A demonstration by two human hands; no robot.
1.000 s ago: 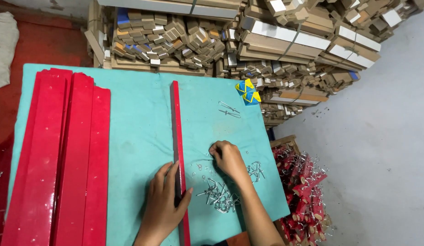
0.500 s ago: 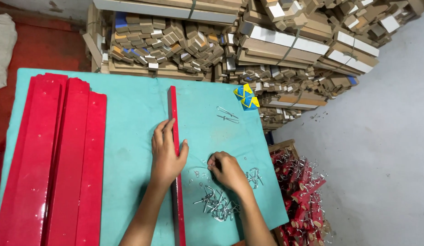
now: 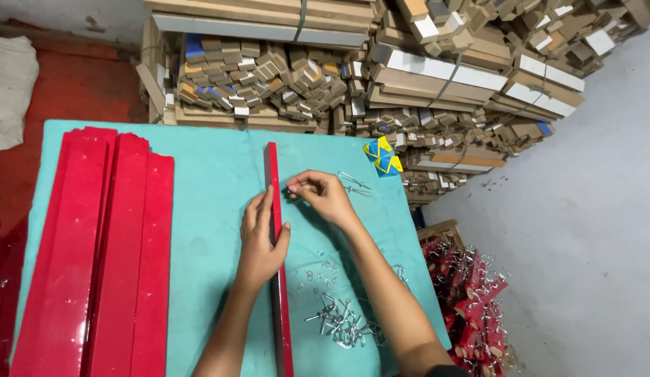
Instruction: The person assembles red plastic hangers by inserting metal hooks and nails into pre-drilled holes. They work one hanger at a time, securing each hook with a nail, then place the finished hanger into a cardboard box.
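Hands on one red strip

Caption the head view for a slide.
Left hand presses a red strip on the teal table; right hand pinches something small beside it.
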